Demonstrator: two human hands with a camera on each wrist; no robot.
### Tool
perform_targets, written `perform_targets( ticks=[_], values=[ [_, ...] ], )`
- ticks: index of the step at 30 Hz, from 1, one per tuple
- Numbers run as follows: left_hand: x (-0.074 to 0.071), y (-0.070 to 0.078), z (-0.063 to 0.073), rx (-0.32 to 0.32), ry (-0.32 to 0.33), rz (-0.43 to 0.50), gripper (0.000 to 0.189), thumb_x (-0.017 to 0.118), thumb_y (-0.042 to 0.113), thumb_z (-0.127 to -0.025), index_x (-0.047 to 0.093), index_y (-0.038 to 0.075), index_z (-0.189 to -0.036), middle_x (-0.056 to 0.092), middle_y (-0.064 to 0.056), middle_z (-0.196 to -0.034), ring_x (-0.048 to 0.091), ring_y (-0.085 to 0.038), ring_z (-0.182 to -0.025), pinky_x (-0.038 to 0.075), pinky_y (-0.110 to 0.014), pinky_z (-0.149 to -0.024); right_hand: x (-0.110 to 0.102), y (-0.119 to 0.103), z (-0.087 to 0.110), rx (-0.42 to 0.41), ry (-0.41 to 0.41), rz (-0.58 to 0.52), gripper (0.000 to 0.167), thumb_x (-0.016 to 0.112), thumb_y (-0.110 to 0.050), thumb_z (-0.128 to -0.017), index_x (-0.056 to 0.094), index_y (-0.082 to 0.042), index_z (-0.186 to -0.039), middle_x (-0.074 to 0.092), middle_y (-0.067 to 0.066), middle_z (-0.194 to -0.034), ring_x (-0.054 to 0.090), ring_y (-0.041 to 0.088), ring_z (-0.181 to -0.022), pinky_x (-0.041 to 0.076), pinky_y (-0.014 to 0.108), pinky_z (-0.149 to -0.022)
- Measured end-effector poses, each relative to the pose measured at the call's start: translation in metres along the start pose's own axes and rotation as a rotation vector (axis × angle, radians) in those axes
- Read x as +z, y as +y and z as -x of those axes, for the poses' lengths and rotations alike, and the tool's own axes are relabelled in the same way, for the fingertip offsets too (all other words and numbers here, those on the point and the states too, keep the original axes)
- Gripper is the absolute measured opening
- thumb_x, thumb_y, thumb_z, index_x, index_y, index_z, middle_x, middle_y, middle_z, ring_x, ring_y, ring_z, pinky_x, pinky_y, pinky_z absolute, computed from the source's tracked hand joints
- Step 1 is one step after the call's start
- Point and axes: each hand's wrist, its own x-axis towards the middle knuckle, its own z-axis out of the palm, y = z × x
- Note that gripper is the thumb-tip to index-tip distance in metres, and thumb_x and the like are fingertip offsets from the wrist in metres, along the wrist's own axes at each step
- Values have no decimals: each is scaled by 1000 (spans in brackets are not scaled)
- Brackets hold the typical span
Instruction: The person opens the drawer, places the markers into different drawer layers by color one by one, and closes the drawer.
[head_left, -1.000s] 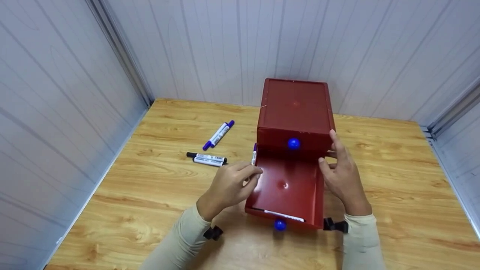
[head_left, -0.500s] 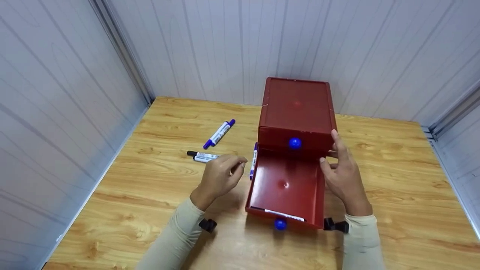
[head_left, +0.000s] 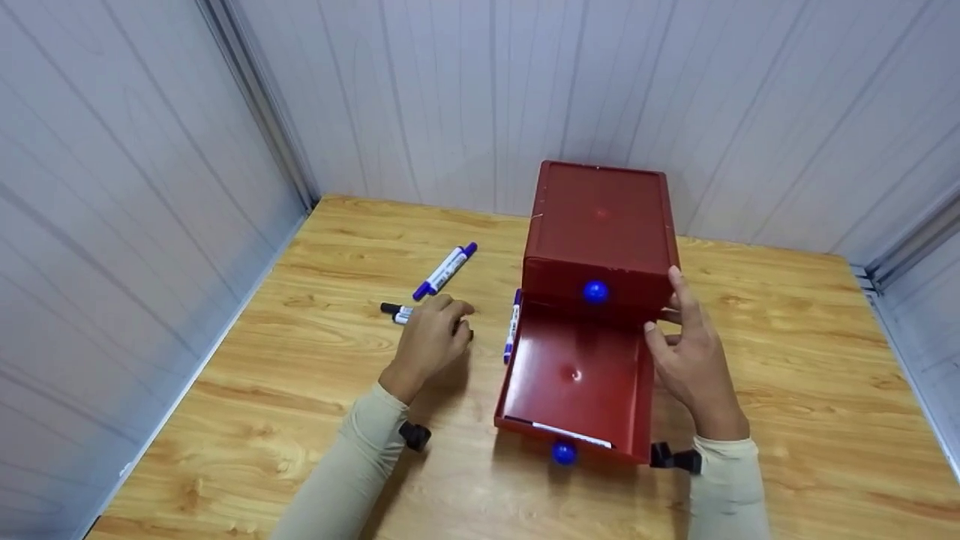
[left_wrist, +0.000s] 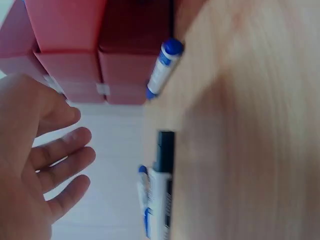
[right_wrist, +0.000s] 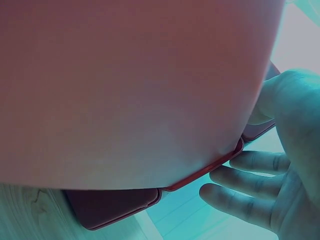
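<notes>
Left hand [head_left: 427, 339]: fingers loosely bent, pinching nothing, above black markers [left_wrist: 160, 200] left of drawer [head_left: 574, 360] | right hand [head_left: 691, 360]: fingers spread at right side of box [head_left: 600, 217], likely steadying it | box near back edge of bench [head_left: 795, 345], drawer pulled frontward, presumably for easy reach

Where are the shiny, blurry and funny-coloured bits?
Head view: pale glare on the red drawer's floor, shadow on the table beside the left hand; left wrist view: blurry wood grain; right wrist view: blue-green tint on the right hand.
</notes>
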Motion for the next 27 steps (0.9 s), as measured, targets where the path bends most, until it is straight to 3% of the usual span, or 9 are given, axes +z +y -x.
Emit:
perform_targets(
  ticks=[4,8,12,15,22,27],
  values=[
    [3,-14,9,-107,-43,-22,20,72,5,-82,72,2,-102,65,-14,-93,61,-34,-79,50,-48,-67,3,1,-1,-26,3,-8,82,62,2,-92,24,-25,-160,53,20,-133,65,36,-107,46,6,-75],
    [2,-19,14,-226,-144,-37,25,73,10,-84,72,3,-108,65,-17,-107,61,-39,-94,49,-55,-78,2,0,-3,-67,-7,15,83,61,1,-92,22,-22,-161,51,21,-136,65,36,-106,47,7,-76],
    [2,-20,15,-303,-254,-48,28,69,16,-89,71,5,-115,62,-17,-120,56,-41,-111,44,-61,-89,1,0,-4,-96,-16,54,85,62,1,-92,18,-19,-161,48,22,-139,66,37,-105,56,21,-74],
    [3,-20,16,-312,-277,-56,29,67,17,-90,71,6,-116,62,-16,-122,54,-40,-115,44,-61,-90,0,-1,-5,-99,-17,79,85,62,1,-92,16,-18,-162,48,23,-137,65,36,-105,58,34,-73],
    [6,-22,18,-282,-262,-80,28,65,14,-89,71,7,-115,64,-18,-123,57,-37,-118,43,-59,-95,1,-1,-5,-65,-17,34,84,62,1,-92,20,-22,-161,51,23,-132,65,36,-106,47,7,-74],
    [7,-24,18,-264,-271,-125,29,63,16,-89,71,7,-115,65,-15,-122,58,-35,-118,43,-60,-95,2,-2,-5,-55,-10,14,83,62,2,-92,22,-23,-161,52,21,-131,65,36,-106,47,8,-74]
  ],
)
